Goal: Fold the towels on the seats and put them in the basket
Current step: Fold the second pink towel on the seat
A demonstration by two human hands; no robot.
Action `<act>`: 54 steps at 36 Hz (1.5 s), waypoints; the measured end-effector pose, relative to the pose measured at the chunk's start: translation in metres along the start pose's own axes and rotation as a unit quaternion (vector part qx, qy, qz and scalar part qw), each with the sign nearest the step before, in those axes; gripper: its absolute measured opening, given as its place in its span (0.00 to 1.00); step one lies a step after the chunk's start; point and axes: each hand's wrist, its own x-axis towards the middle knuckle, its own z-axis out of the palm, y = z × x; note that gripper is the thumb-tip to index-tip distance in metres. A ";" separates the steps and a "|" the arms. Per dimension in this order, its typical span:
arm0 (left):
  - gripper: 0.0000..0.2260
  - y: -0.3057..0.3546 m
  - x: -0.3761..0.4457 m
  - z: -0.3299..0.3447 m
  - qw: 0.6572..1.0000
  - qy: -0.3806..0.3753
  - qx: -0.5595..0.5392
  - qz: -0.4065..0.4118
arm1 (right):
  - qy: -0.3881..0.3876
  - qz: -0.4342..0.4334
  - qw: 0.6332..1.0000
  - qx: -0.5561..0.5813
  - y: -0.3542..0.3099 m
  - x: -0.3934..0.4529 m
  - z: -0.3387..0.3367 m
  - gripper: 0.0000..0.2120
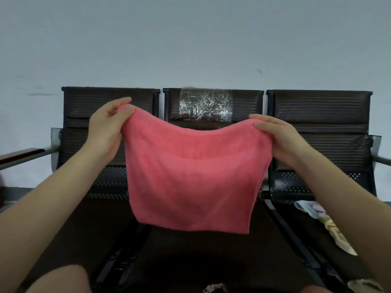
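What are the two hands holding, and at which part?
Both hold the pink towel in the air by its top corners: the left hand pinches the left corner, the right hand the right corner.

Pink towel (pixel 194 176), dark brown perforated seats (pixel 321 115), pale grey-blue wall (pixel 190 39)

both arms are bare right up to the frame edge, no sleeves, no watch or rings on the left hand (pixel 105 132) or right hand (pixel 281 138). short plain fingernails, bare knees down low.
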 end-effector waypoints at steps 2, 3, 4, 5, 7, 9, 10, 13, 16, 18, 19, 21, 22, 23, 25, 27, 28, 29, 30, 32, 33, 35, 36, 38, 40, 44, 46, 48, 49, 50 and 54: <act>0.08 0.006 0.006 -0.004 1.000 -0.006 0.005 -0.004 | -0.022 0.000 1.000 0.009 -0.004 0.000 0.002 0.11; 0.08 0.007 0.009 -0.006 1.000 -0.010 0.009 -0.012 | -0.030 0.002 0.999 0.018 -0.005 0.000 0.004 0.11; 0.07 0.007 0.011 -0.007 1.000 -0.018 0.012 -0.021 | -0.035 0.007 0.999 0.027 -0.005 0.002 0.005 0.11; 0.07 0.005 0.013 -0.008 0.999 -0.026 0.016 -0.033 | -0.038 0.015 0.999 0.035 -0.004 0.003 0.005 0.11; 0.07 -0.006 0.014 -0.007 0.996 -0.038 0.040 -0.063 | -0.035 0.038 0.998 0.044 0.002 0.008 0.007 0.11; 0.08 -0.026 0.012 -0.005 0.992 -0.043 0.071 -0.095 | -0.023 0.068 0.997 0.031 0.016 0.017 0.006 0.11; 0.08 -0.038 0.010 -0.005 0.989 -0.044 0.083 -0.112 | -0.010 0.084 0.996 0.019 0.027 0.022 0.005 0.11; 0.08 -0.084 0.004 -0.015 0.977 -0.063 0.123 -0.163 | 0.061 0.115 0.989 -0.068 0.074 0.034 -0.004 0.12; 0.07 -0.128 -0.008 -0.027 0.955 -0.090 0.191 -0.208 | 0.091 0.113 0.964 -0.224 0.118 0.033 -0.009 0.09; 0.10 -0.152 -0.017 -0.032 0.941 -0.102 0.236 -0.221 | 0.069 0.095 0.942 -0.315 0.141 0.030 -0.006 0.10; 0.11 -0.161 -0.021 -0.032 0.934 -0.106 0.258 -0.222 | 0.057 0.087 0.932 -0.346 0.151 0.030 -0.006 0.11; 0.12 -0.177 -0.027 -0.031 0.925 -0.109 0.290 -0.221 | 0.041 0.083 0.918 -0.385 0.171 0.032 -0.006 0.11; 0.11 -0.184 -0.029 -0.031 0.921 -0.110 0.300 -0.221 | 0.036 0.085 0.912 -0.399 0.179 0.033 -0.006 0.12; 0.11 -0.191 -0.030 -0.031 0.920 -0.110 0.305 -0.222 | 0.034 0.086 0.906 -0.414 0.186 0.035 -0.007 0.12; 0.10 -0.205 -0.028 -0.032 0.916 -0.112 0.314 -0.222 | 0.031 0.088 0.896 -0.435 0.199 0.040 -0.009 0.12; 0.10 -0.221 -0.024 -0.033 0.911 -0.117 0.328 -0.223 | 0.031 0.089 0.892 -0.443 0.210 0.046 -0.011 0.12; 0.10 -0.229 -0.020 -0.034 0.907 -0.119 0.335 -0.224 | 0.032 0.091 0.890 -0.445 0.216 0.049 -0.013 0.12; 0.10 -0.237 -0.017 -0.034 0.905 -0.120 0.342 -0.225 | 0.034 0.094 0.889 -0.448 0.222 0.054 -0.014 0.12; 0.11 -0.245 -0.013 -0.034 0.902 -0.122 0.347 -0.226 | 0.035 0.098 0.887 -0.451 0.228 0.058 -0.016 0.12; 0.11 -0.263 -0.004 -0.032 0.898 -0.125 0.354 -0.230 | 0.037 0.107 0.886 -0.450 0.238 0.067 -0.017 0.12; 0.11 -0.273 0.000 -0.031 0.896 -0.126 0.357 -0.233 | 0.038 0.111 0.887 -0.447 0.244 0.073 -0.018 0.12; 0.12 -0.294 0.009 -0.028 0.893 -0.127 0.360 -0.238 | 0.043 0.119 0.889 -0.441 0.256 0.084 -0.020 0.12; 0.12 -0.305 0.013 -0.027 0.893 -0.123 0.361 -0.239 | 0.046 0.123 0.889 -0.439 0.263 0.090 -0.021 0.12; 0.12 -0.326 0.020 -0.023 0.894 -0.114 0.361 -0.241 | 0.054 0.129 0.887 -0.439 0.279 0.102 -0.023 0.12; 0.15 -0.346 0.023 -0.020 0.891 -0.101 0.370 -0.243 | 0.071 0.137 0.885 -0.440 0.296 0.112 -0.025 0.13; 0.26 -0.378 0.010 -0.019 0.870 -0.096 0.390 -0.284 | 0.088 0.191 0.855 -0.473 0.334 0.120 -0.033 0.23; 0.27 -0.389 -0.004 -0.024 0.842 -0.124 0.426 -0.306 | 0.064 0.236 0.821 -0.517 0.351 0.116 -0.036 0.26; 0.25 -0.393 -0.017 -0.029 0.825 -0.155 0.446 -0.311 | 0.046 0.261 0.805 -0.531 0.361 0.107 -0.036 0.26; 0.23 -0.392 -0.022 -0.031 0.822 -0.165 0.450 -0.307 | 0.036 0.261 0.800 -0.539 0.363 0.101 -0.035 0.26; 0.22 -0.389 -0.025 -0.033 0.819 -0.174 0.455 -0.304 | 0.024 0.259 0.794 -0.550 0.362 0.095 -0.033 0.26; 0.25 -0.364 -0.035 -0.044 0.780 -0.214 0.488 -0.326 | -0.049 0.269 0.750 -0.603 0.346 0.066 -0.026 0.27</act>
